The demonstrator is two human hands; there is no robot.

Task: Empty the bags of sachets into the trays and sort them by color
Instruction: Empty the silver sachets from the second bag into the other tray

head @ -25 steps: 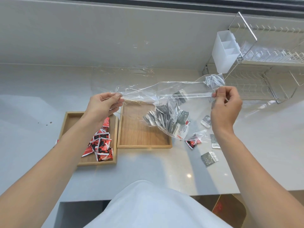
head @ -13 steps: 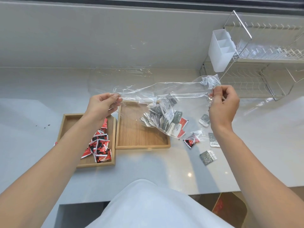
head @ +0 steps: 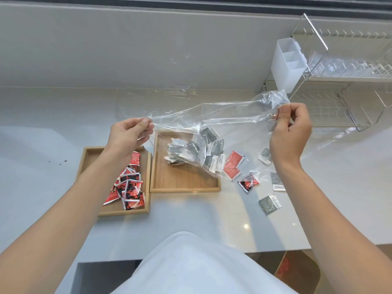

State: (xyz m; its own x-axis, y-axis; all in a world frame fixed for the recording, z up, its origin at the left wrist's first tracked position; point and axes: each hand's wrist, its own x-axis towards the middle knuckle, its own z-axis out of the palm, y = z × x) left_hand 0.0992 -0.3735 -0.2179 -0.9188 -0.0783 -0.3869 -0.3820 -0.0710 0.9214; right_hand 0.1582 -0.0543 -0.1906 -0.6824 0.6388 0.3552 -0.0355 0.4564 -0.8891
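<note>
A clear plastic bag (head: 212, 119) is stretched between my hands above the counter. My left hand (head: 129, 136) pinches its left corner and my right hand (head: 290, 132) pinches its right corner. Grey sachets (head: 199, 151) spill from the bag over the right wooden tray (head: 182, 181). Two red sachets (head: 233, 164) lie at that tray's right edge. The left wooden tray (head: 89, 158) holds a pile of red sachets (head: 129, 187). On the counter to the right lie a red-and-black sachet (head: 248, 182) and loose grey sachets (head: 269, 203).
A wire dish rack (head: 347, 81) with a white plastic holder (head: 286, 62) stands at the back right. Another clear bag (head: 157, 94) lies flat against the back wall. The counter's front edge (head: 275, 247) runs just before my body.
The sachets have slid down out of the bag toward the right tray, and red ones now show at its edge. My right hand has lifted slightly; both hands keep their pinch.
</note>
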